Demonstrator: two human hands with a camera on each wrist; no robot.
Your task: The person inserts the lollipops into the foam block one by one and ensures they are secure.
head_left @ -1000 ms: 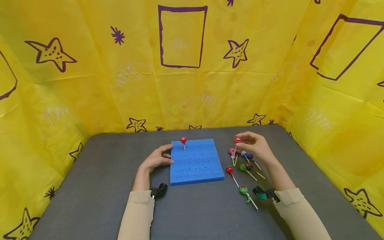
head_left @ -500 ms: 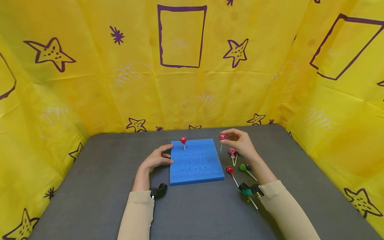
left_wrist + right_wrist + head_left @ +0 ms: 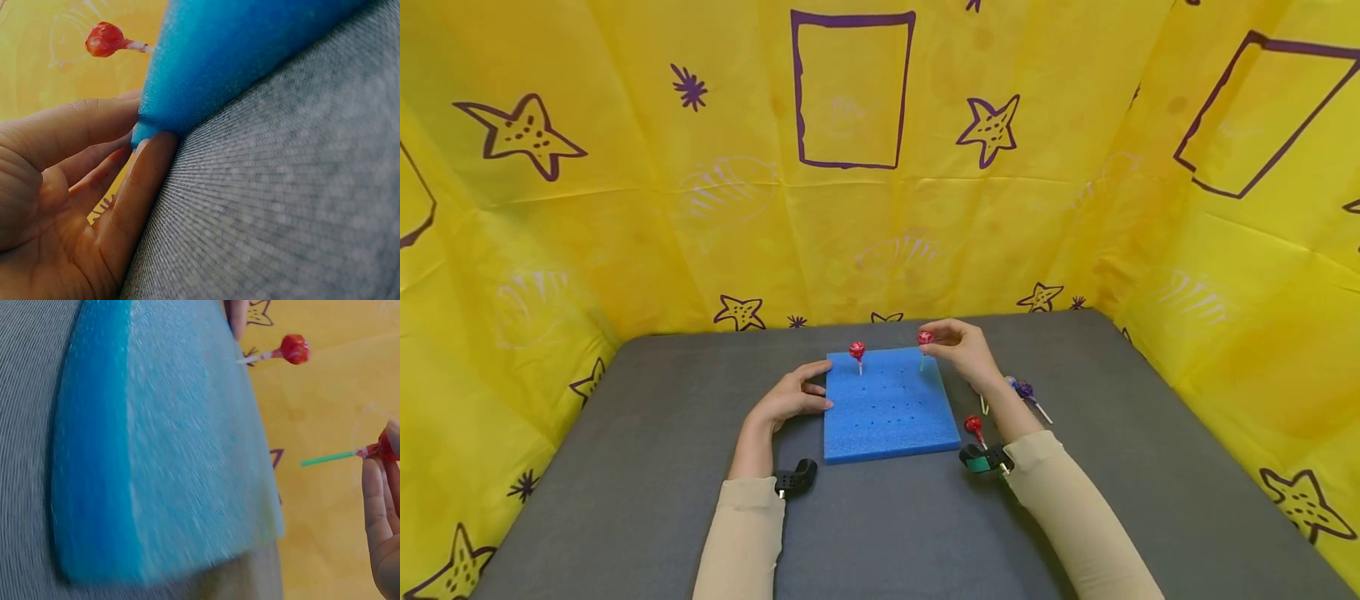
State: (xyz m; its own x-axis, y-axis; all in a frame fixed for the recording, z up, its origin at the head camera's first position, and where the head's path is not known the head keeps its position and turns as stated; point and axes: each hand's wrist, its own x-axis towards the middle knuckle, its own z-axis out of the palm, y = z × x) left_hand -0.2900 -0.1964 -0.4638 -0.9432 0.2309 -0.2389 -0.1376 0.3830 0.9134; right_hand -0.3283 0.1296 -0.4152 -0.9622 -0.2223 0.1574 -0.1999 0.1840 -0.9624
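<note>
A blue foam block (image 3: 889, 403) with rows of small holes lies on the grey table (image 3: 625, 467). One red lollipop (image 3: 857, 351) stands in a hole near its far left corner. My left hand (image 3: 792, 398) rests against the block's left edge, thumb and fingers (image 3: 134, 187) touching the foam (image 3: 250, 56). My right hand (image 3: 958, 344) pinches a second red lollipop (image 3: 924, 338) by its head, green stick (image 3: 328, 458) pointing down over the block's far right corner. The standing lollipop (image 3: 292, 349) also shows in the right wrist view.
Several loose lollipops lie on the table right of the block, among them a red one (image 3: 974, 427) and a purple one (image 3: 1027, 392), partly hidden by my right forearm. Yellow cloth walls (image 3: 1075, 183) with purple stars enclose the table on three sides.
My right hand has carried the red lollipop leftward from above the loose pile to over the block's far right corner. The left hand has stayed at the block's edge.
</note>
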